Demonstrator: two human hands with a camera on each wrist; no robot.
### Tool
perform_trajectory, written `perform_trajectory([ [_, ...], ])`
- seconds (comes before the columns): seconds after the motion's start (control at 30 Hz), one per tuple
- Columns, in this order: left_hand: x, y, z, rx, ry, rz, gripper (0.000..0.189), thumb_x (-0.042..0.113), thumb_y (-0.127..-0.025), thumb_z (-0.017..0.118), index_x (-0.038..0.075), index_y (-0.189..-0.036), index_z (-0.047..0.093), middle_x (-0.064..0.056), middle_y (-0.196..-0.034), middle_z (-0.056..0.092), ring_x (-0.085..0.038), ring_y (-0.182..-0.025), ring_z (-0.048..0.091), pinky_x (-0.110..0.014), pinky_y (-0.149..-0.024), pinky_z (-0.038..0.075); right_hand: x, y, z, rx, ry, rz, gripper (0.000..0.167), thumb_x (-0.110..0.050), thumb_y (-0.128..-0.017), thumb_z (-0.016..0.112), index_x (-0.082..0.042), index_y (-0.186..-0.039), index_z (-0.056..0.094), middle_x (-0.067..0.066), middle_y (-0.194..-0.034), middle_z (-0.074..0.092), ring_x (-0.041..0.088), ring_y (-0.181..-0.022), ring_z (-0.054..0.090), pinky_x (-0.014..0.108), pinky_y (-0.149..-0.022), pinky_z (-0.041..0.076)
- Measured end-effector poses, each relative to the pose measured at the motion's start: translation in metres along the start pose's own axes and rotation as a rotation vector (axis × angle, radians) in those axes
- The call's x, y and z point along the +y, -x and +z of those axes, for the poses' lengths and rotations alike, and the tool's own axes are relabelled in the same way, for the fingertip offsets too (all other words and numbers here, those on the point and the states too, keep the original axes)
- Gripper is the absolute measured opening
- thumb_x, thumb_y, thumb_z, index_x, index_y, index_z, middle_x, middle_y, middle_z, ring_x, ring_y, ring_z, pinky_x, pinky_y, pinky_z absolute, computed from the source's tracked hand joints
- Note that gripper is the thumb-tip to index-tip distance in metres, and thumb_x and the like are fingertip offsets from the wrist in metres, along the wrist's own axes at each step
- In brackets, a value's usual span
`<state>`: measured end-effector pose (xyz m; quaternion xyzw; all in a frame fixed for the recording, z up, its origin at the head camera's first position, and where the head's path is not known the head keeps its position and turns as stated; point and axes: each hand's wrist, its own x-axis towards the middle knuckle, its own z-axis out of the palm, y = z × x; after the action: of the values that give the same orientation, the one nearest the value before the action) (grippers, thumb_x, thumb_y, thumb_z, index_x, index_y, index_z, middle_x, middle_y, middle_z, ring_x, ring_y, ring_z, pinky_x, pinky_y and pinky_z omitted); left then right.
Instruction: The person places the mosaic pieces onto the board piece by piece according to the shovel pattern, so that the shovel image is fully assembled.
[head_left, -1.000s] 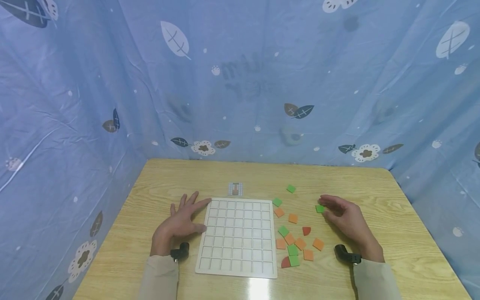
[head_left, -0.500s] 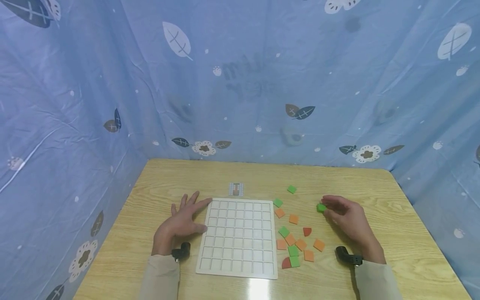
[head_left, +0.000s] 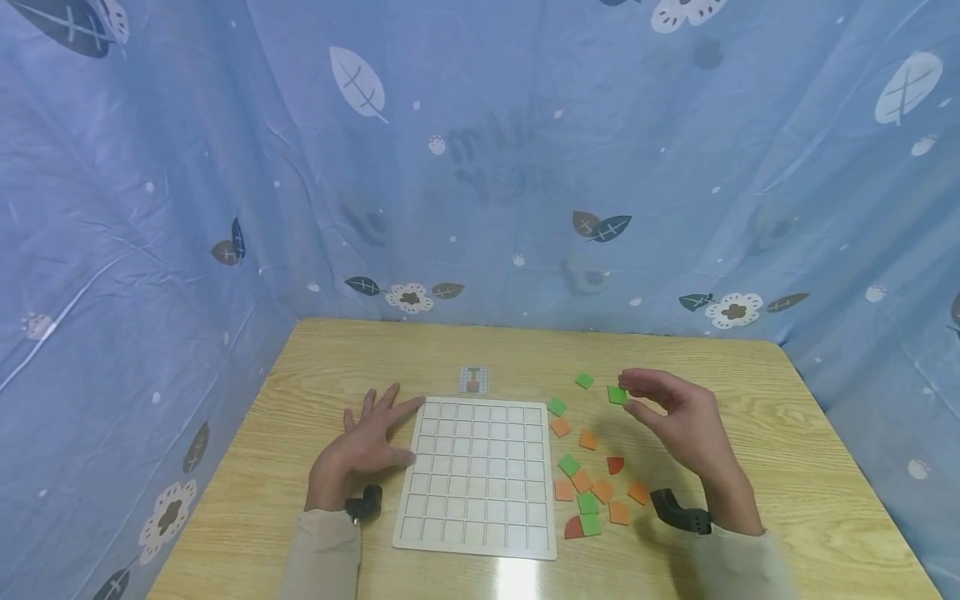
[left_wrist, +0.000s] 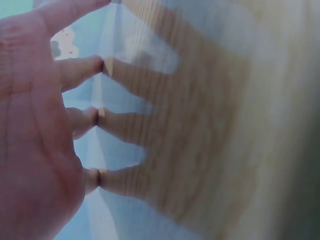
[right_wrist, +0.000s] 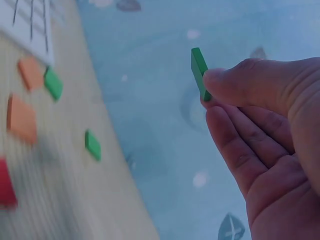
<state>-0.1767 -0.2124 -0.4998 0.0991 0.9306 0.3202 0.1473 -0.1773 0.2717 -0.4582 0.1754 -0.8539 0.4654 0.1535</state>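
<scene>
At the near edge, beige sleeves (head_left: pixel 324 554) reach over the light wood-grain bench (head_left: pixel 802 450), a black wrist camera (head_left: pixel 365 503) at the left cuff. Just beyond, a red quarter-round piece (head_left: pixel 573 527) touches a flat green square tile (head_left: pixel 591 525), right of the off-white square board with a recessed grid (head_left: pixel 475 483). Loose orange square tiles (head_left: pixel 618 512) and more green ones lie scattered beyond these, with a second red quarter-round (head_left: pixel 615 465) among them. The left hand (head_left: pixel 360 450) is spread, fingers apart, thumb and index at the board's left edge. Farther up, the right hand (head_left: pixel 682 412) pinches a green square tile (head_left: pixel 617 395) between thumb and fingertips, raised off the bench. Past the board lies a small printed card (head_left: pixel 473 380); behind hangs a blue leaf-and-flower-patterned curtain (head_left: pixel 517 179).
</scene>
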Motion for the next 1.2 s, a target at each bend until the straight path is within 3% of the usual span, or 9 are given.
perform_trajectory([
  [0.13,0.002,0.0,0.0,0.002,-0.013,-0.011,0.094,0.018,-0.083,0.089,0.025,-0.167,0.048,-0.024,-0.183,0.01,-0.06,-0.165,-0.008,-0.091,-0.119,-0.011,-0.011,-0.007,0.011,-0.011,-0.056,-0.021,0.044,0.006,-0.092,0.082,-0.01,-0.132,0.077,0.014,-0.122,0.082,0.001,-0.111,0.076,0.014,-0.099,0.058],
  [0.37,0.01,0.002,0.001,0.012,-0.063,-0.023,0.092,0.014,-0.083,0.087,0.021,-0.167,0.049,-0.023,-0.182,0.018,-0.063,-0.164,0.0,-0.091,-0.12,-0.005,-0.021,-0.016,0.034,-0.025,-0.107,-0.053,0.043,0.007,-0.091,0.083,-0.009,-0.131,0.078,0.012,-0.122,0.082,0.004,-0.111,0.077,0.017,-0.099,0.06],
  [0.63,0.023,0.002,0.005,0.017,-0.107,-0.007,0.093,0.005,-0.08,0.076,0.013,-0.167,0.047,-0.019,-0.182,0.024,-0.059,-0.166,0.006,-0.089,-0.124,0.002,-0.033,-0.024,0.054,-0.081,-0.135,-0.011,0.04,-0.001,-0.094,0.083,-0.013,-0.131,0.078,0.005,-0.124,0.082,0.022,-0.114,0.08,0.018,-0.101,0.06],
  [1.03,0.026,0.003,0.005,-0.01,-0.103,-0.037,0.093,0.008,-0.086,0.08,0.012,-0.17,0.041,-0.021,-0.181,0.023,-0.059,-0.166,0.005,-0.087,-0.125,0.001,-0.041,-0.035,0.08,-0.117,-0.172,0.009,0.039,-0.003,-0.095,0.082,-0.013,-0.133,0.078,0.005,-0.127,0.081,0.028,-0.118,0.079,0.045,-0.106,0.063],
  [1.2,0.027,0.005,0.004,-0.016,-0.105,-0.038,0.092,0.009,-0.088,0.081,0.012,-0.17,0.041,-0.021,-0.181,0.024,-0.059,-0.166,0.006,-0.087,-0.125,0.002,-0.045,-0.038,0.094,-0.131,-0.207,0.029,0.037,-0.004,-0.095,0.082,-0.014,-0.131,0.078,0.005,-0.125,0.082,0.029,-0.118,0.078,0.049,-0.107,0.062],
])
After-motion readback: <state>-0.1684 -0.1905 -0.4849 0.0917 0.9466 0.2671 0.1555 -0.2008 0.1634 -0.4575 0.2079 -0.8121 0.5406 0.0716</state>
